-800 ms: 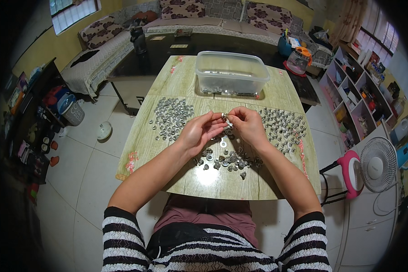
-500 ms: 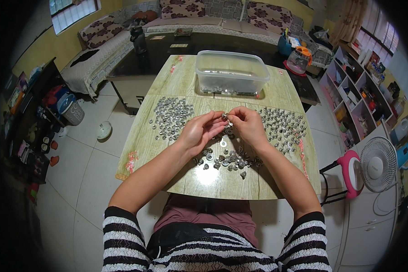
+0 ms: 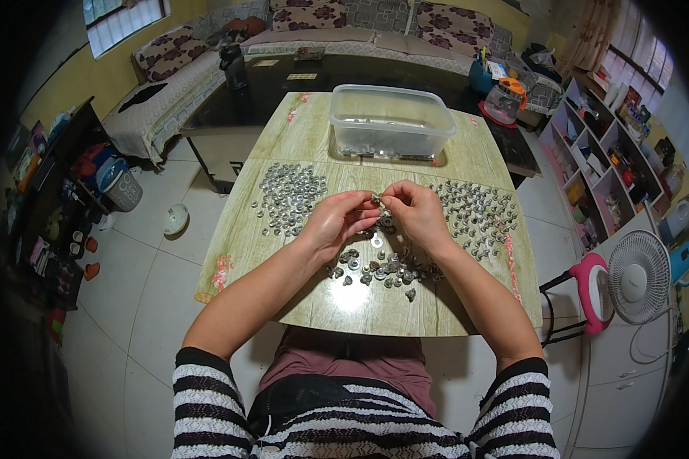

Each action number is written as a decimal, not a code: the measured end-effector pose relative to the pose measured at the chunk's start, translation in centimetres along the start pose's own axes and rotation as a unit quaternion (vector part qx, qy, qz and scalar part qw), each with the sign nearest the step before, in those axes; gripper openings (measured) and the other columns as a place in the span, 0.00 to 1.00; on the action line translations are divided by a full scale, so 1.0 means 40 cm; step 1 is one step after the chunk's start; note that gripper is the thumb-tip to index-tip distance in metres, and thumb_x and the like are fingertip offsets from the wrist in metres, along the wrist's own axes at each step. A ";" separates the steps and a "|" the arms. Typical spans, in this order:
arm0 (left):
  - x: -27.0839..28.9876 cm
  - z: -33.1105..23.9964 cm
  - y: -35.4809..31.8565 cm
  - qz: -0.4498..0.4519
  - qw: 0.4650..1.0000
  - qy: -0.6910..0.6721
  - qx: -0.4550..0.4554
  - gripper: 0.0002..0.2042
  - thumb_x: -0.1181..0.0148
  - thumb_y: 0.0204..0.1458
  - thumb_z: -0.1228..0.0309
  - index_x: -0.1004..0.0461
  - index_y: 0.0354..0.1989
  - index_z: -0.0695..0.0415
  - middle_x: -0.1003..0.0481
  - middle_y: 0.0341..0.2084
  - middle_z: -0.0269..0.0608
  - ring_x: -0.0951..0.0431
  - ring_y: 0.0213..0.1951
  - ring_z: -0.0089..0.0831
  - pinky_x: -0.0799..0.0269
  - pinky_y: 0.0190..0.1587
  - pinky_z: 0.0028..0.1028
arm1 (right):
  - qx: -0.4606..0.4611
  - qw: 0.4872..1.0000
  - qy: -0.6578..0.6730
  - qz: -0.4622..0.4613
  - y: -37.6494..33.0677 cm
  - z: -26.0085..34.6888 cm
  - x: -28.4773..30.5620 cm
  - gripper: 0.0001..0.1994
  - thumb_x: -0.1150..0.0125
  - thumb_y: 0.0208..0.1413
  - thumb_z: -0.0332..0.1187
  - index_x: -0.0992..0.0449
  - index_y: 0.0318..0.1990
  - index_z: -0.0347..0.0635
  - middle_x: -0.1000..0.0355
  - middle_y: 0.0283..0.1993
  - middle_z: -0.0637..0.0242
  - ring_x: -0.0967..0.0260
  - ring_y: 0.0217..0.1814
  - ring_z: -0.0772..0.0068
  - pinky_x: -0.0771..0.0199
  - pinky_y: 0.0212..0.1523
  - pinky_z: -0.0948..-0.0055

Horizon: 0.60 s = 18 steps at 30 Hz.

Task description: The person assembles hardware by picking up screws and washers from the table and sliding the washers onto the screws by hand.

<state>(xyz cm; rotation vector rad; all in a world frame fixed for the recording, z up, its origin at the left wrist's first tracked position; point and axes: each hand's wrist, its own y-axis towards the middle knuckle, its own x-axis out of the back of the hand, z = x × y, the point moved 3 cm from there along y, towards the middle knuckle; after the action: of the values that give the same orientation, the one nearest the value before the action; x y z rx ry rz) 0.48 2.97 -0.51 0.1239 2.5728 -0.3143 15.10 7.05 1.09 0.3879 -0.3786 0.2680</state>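
Over the middle of the table, my left hand and my right hand meet with thumbs and fingers pinched. Between the fingertips sits a small metal fastener, its exact kind too small to tell. Both hands are closed on it. Another metal bit shows just under the fingers, partly hidden. Near my wrists lies a loose pile of mixed metal fasteners. Beyond my left hand spreads a group of flat, round metal pieces. To the right of my right hand stand many stemmed metal pieces, spaced apart.
A clear plastic tub with metal pieces in its bottom stands at the table's far side. Behind is a dark, glossy table. On the right are a pink stool and a white fan; a bowl is on the floor at left.
The fingers of my left hand have curled in closer around the small fastener, which has shifted slightly left. My right hand's fingertips have followed it a little. The piles look the same.
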 end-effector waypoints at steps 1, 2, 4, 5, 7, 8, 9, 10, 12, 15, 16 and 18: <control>-0.001 0.001 0.000 0.003 1.000 -0.003 -0.007 0.13 0.54 0.54 0.72 0.35 0.47 0.65 0.30 0.36 0.40 0.27 0.36 0.23 0.28 0.41 0.19 | -0.001 1.000 -0.001 0.005 -0.002 0.003 0.000 0.06 0.42 0.46 0.29 0.27 0.30 0.35 0.28 0.23 0.63 0.31 0.24 0.76 0.32 0.26 0.77; -0.001 0.002 0.000 0.005 1.000 -0.005 -0.015 0.13 0.53 0.54 0.72 0.34 0.46 0.64 0.30 0.36 0.40 0.27 0.37 0.23 0.28 0.41 0.19 | -0.002 1.000 -0.002 0.009 -0.004 0.004 -0.001 0.06 0.42 0.46 0.29 0.27 0.30 0.35 0.28 0.23 0.63 0.32 0.24 0.76 0.33 0.26 0.77; -0.007 0.003 0.002 0.012 0.999 0.019 -0.024 0.13 0.52 0.54 0.71 0.33 0.45 0.64 0.29 0.35 0.39 0.27 0.35 0.23 0.28 0.40 0.18 | -0.011 1.000 0.001 0.012 -0.007 0.000 -0.003 0.06 0.42 0.46 0.29 0.27 0.30 0.35 0.28 0.23 0.63 0.32 0.24 0.76 0.33 0.26 0.77; -0.009 0.002 0.003 0.019 0.998 0.044 -0.033 0.12 0.51 0.53 0.71 0.32 0.44 0.63 0.29 0.33 0.39 0.27 0.34 0.22 0.28 0.39 0.18 | -0.020 1.000 0.003 0.015 -0.008 -0.003 -0.005 0.06 0.42 0.46 0.29 0.27 0.30 0.35 0.28 0.23 0.63 0.32 0.23 0.76 0.33 0.26 0.77; -0.004 0.004 0.007 0.010 0.998 0.054 -0.033 0.12 0.50 0.53 0.70 0.32 0.42 0.63 0.28 0.31 0.38 0.27 0.32 0.21 0.28 0.37 0.17 | -0.017 1.000 0.003 0.016 -0.009 -0.002 -0.007 0.06 0.42 0.46 0.29 0.27 0.30 0.35 0.28 0.23 0.63 0.32 0.23 0.76 0.33 0.26 0.77; 0.001 0.006 0.010 0.000 0.997 0.064 -0.034 0.12 0.49 0.53 0.69 0.31 0.41 0.63 0.28 0.30 0.37 0.27 0.30 0.21 0.28 0.36 0.17 | -0.013 1.000 0.002 0.016 -0.009 -0.001 -0.008 0.06 0.42 0.46 0.29 0.27 0.30 0.35 0.28 0.23 0.63 0.32 0.23 0.76 0.33 0.26 0.77; 0.005 0.007 0.014 0.000 0.997 0.064 -0.034 0.12 0.49 0.53 0.69 0.31 0.41 0.63 0.28 0.30 0.37 0.27 0.30 0.21 0.28 0.36 0.17 | -0.013 1.000 0.002 0.016 -0.010 0.001 -0.010 0.06 0.42 0.46 0.29 0.27 0.30 0.35 0.28 0.23 0.63 0.32 0.23 0.76 0.33 0.26 0.77; 0.013 0.010 0.018 -0.011 0.996 0.086 -0.014 0.12 0.49 0.52 0.68 0.31 0.41 0.63 0.28 0.29 0.36 0.28 0.29 0.20 0.28 0.35 0.16 | -0.008 1.000 -0.001 0.018 -0.011 0.005 -0.012 0.06 0.42 0.46 0.29 0.26 0.30 0.35 0.28 0.23 0.63 0.32 0.23 0.76 0.33 0.26 0.77; 0.019 0.010 0.021 -0.022 0.994 0.108 0.005 0.12 0.48 0.52 0.68 0.31 0.41 0.63 0.29 0.28 0.36 0.28 0.28 0.20 0.29 0.33 0.16 | -0.003 1.000 -0.005 0.020 -0.012 0.015 -0.014 0.06 0.42 0.46 0.30 0.26 0.30 0.35 0.28 0.24 0.62 0.32 0.23 0.75 0.33 0.26 0.76; 0.008 0.004 0.012 -0.023 0.993 0.118 0.018 0.11 0.49 0.53 0.66 0.31 0.38 0.62 0.29 0.27 0.35 0.29 0.27 0.20 0.29 0.32 0.16 | 0.010 0.999 -0.026 0.019 -0.011 0.024 -0.012 0.06 0.42 0.46 0.30 0.26 0.30 0.36 0.28 0.23 0.62 0.32 0.23 0.75 0.33 0.26 0.76; -0.005 -0.004 0.003 -0.015 0.996 0.092 -0.009 0.11 0.50 0.53 0.64 0.31 0.35 0.61 0.30 0.25 0.35 0.29 0.26 0.19 0.30 0.30 0.16 | 0.001 1.000 -0.021 0.018 -0.010 0.022 -0.012 0.06 0.42 0.46 0.30 0.26 0.30 0.36 0.28 0.23 0.62 0.31 0.23 0.74 0.33 0.26 0.76; -0.009 -0.009 0.000 -0.006 0.997 0.066 -0.037 0.12 0.51 0.54 0.62 0.31 0.32 0.60 0.31 0.24 0.34 0.29 0.25 0.19 0.30 0.29 0.16 | -0.008 1.000 -0.015 0.017 -0.009 0.019 -0.010 0.06 0.42 0.46 0.30 0.26 0.29 0.36 0.28 0.23 0.62 0.31 0.23 0.74 0.33 0.26 0.75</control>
<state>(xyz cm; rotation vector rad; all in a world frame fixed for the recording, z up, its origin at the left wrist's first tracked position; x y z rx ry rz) 0.60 3.06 -0.05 0.1050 2.7130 -0.2227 14.61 6.34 1.47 0.3698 -0.4169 0.2926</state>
